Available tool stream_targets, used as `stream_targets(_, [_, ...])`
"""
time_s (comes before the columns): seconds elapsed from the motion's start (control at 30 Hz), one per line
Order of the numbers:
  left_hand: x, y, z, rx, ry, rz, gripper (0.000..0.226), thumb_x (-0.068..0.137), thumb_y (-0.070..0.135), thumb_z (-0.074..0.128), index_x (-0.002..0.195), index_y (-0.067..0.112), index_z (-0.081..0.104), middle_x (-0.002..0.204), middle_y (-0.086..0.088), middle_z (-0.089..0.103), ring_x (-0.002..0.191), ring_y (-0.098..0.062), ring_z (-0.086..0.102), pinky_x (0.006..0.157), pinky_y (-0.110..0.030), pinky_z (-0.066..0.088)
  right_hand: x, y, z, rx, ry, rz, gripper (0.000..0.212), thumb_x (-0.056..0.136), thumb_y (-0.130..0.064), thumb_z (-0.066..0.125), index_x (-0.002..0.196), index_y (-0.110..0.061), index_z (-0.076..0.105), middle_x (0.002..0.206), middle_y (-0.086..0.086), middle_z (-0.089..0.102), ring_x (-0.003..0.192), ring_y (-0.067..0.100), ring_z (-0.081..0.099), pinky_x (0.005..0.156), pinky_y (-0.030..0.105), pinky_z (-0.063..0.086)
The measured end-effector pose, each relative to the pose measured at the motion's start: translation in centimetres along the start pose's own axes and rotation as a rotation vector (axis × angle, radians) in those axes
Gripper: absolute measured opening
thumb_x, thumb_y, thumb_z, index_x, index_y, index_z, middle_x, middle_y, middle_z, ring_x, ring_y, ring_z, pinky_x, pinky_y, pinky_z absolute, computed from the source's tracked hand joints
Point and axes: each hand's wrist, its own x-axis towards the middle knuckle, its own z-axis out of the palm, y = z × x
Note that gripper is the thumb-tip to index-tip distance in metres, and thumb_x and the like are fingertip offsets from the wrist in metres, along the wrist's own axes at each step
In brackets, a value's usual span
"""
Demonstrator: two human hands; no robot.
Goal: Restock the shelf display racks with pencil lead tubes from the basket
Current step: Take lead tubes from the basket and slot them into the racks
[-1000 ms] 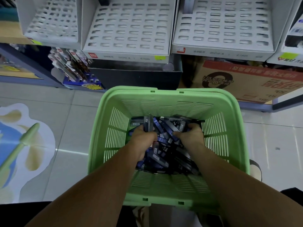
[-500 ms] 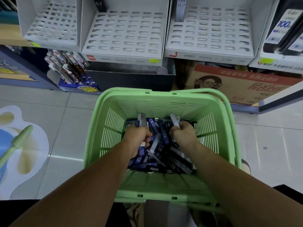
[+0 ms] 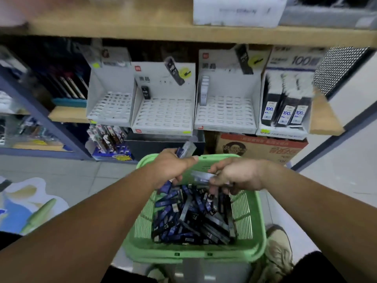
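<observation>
White display racks (image 3: 163, 115) line the far shelf, and the green basket (image 3: 204, 256) sits near me with its pile of pencil lead tubes (image 3: 189, 217) in the bottom. My left hand (image 3: 171, 166) clutches a bunch of tubes (image 3: 186, 149) over the far rim, and my right hand (image 3: 238, 174), just beside it, pinches one clear tube (image 3: 201, 176).

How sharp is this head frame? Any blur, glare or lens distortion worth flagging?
Head view: motion blur smears the white box up top and the pencil lead tubes gripped by the left hand and right hand. Head view: some HB labels on the tube pile in the green basket are legible. Head view: the wide-angle lens bows the wooden shelf edge; light is soft, with no harsh glare.
</observation>
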Motion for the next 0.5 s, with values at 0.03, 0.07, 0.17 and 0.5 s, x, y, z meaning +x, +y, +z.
stream_targets(0.03, [-0.9, 1.2, -0.6, 0.033, -0.046, 0.009, 0.034, 0.091, 0.049, 0.076, 0.09, 0.02, 0.057, 0.068, -0.008, 0.065, 0.044, -0.013, 0.051, 0.043, -0.021, 0.042, -1.2, -1.3, -0.3, -0.003, -0.008, -0.023, 0.012, 0.096, -0.005, 0.067, 0.105, -0.013, 0.067, 0.094, 0.013, 0.075, 0.057, 0.015, 0.054, 0.052, 0.024, 0.036])
stream_targets(0.07, [-1.7, 2.5, -1.1, 0.071, -0.1, 0.016, 0.034, 0.091, 0.049, 0.075, 0.092, 0.018, 0.06, 0.069, -0.009, 0.068, 0.044, -0.014, 0.05, 0.046, -0.022, 0.041, -2.3, -2.6, -0.6, -0.005, -0.003, -0.048, 0.015, 0.094, -0.003, 0.068, 0.104, -0.014, 0.068, 0.09, 0.011, 0.074, 0.057, 0.015, 0.053, 0.052, 0.024, 0.036])
stream_targets(0.17, [-4.0, 5.9, -2.7, 0.113, -0.259, 0.072, 0.045, 0.096, 0.047, 0.07, 0.103, 0.003, 0.074, 0.088, -0.014, 0.079, 0.058, -0.018, 0.059, 0.053, -0.025, 0.042, -5.4, -6.2, -1.3, -0.015, 0.063, -0.144, 0.023, 0.089, 0.008, 0.069, 0.097, -0.014, 0.072, 0.078, 0.006, 0.064, 0.055, 0.012, 0.05, 0.049, 0.022, 0.038])
stream_targets(0.5, [-5.3, 11.6, -6.3, -0.169, -0.214, 0.223, 0.025, 0.094, 0.024, 0.075, 0.107, 0.004, 0.069, 0.077, -0.007, 0.074, 0.058, -0.013, 0.066, 0.043, -0.023, 0.041, -8.1, -10.8, -3.3, 0.686, 0.283, -0.486, 0.043, 0.075, 0.004, 0.08, 0.112, -0.008, 0.065, 0.082, 0.011, 0.072, 0.064, 0.016, 0.066, 0.059, 0.025, 0.057])
